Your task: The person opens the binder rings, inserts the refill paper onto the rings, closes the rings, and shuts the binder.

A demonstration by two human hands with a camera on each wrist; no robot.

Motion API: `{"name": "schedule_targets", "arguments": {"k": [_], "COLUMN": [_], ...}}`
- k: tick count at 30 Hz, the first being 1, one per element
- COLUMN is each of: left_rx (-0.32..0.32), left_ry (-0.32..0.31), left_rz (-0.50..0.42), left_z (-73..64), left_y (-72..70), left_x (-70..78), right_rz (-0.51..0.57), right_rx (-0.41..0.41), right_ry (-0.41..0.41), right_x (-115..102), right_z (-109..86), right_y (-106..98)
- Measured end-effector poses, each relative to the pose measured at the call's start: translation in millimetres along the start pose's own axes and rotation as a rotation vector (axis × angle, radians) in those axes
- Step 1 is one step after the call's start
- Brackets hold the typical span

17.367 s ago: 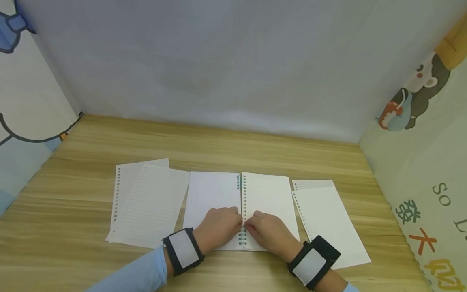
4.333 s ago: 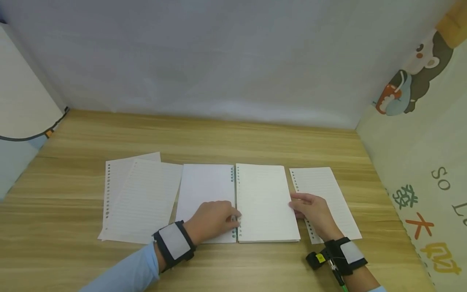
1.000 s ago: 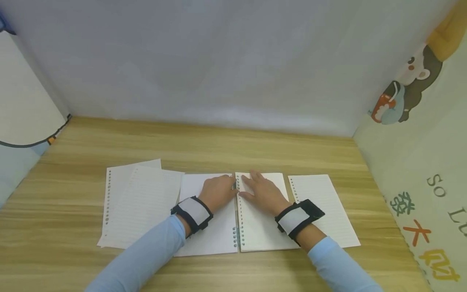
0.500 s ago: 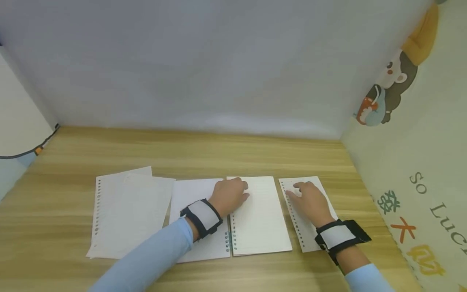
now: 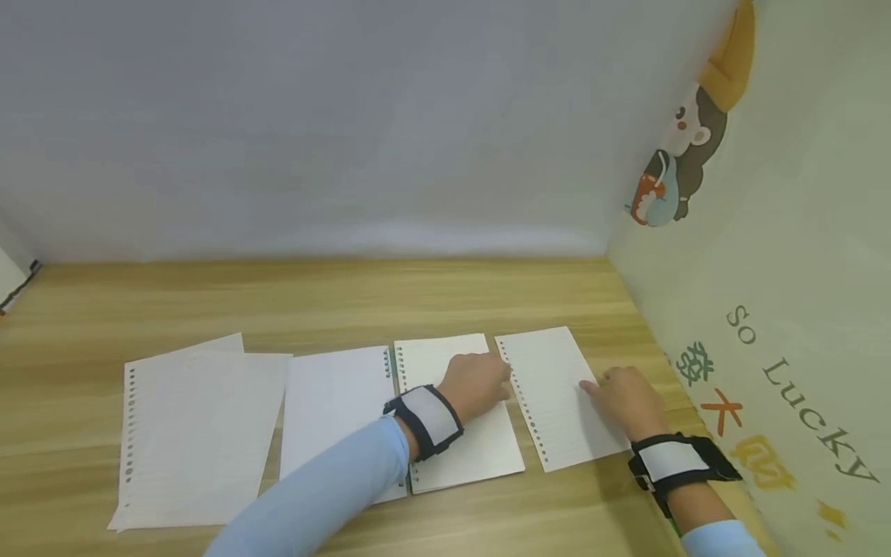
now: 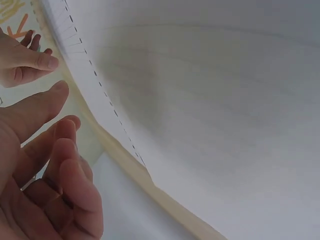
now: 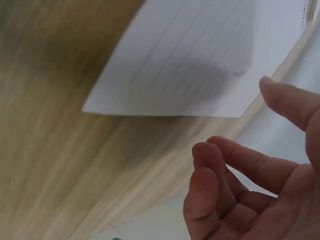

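**Loose punched sheet between two unladen hands**

Ring-bound notebook (image 5: 362, 387) lies spread on the tabletop (image 5: 313, 302), lower middle of the frame. Loose sheet (image 5: 553, 394) sits right of centre, just beside the notebook's right-hand page, slightly tilted, its row of holes along its left edge. Two overlapping sheets (image 5: 202, 433) occupy the lower left.

Left hand (image 5: 473, 384): over the right-hand page, fingers loosely bent, grips nothing; fingertips near the holed edge. Contact with the paper cannot be told.

Right hand (image 5: 629, 402): at the loose sheet's right edge, thumb spread from half-bent fingers, nothing held; touch with the edge unclear.

Handling note (judgement): best to steady the holed edge lightly with the left fingertips while the right thumb and fingers take the opposite edge. Thin paper likely creases under a hard pinch; a low, even lift should spare the holes from tearing.
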State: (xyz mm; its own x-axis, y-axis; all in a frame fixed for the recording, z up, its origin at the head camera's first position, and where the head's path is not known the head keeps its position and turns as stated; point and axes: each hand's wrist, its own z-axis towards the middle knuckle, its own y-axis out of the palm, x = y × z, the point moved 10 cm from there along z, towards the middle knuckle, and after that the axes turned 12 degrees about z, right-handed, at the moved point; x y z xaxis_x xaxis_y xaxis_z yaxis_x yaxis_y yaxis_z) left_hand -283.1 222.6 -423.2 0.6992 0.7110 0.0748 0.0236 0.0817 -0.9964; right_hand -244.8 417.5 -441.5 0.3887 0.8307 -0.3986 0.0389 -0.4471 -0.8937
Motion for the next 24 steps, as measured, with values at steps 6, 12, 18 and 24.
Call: {"name": "schedule_targets", "arguments": {"k": [6,12,18,24], "left_rx": [-0.017,-0.053,-0.058,-0.041], "left_ry": [0.004,0.003,0.006,0.015], "left_rz": [0.042,0.111,0.153,0.153], "left_z": [13.9,24.5,29.6,31.2], "left_y": [10.9,19.7,22.2,20.7], "left_x": [8.2,12.3,16.1,18.0], "right_rz": [0.036,0.023,0.03,0.057], "right_rx": [-0.001,0.01,0.026,0.04], "right_ry": [0.016,0.017,0.003,-0.032], "right_x": [9,14,14,14], "right_z": [1.8,2.9,3.2,3.5], "right_y": [5,7,7,6]}}
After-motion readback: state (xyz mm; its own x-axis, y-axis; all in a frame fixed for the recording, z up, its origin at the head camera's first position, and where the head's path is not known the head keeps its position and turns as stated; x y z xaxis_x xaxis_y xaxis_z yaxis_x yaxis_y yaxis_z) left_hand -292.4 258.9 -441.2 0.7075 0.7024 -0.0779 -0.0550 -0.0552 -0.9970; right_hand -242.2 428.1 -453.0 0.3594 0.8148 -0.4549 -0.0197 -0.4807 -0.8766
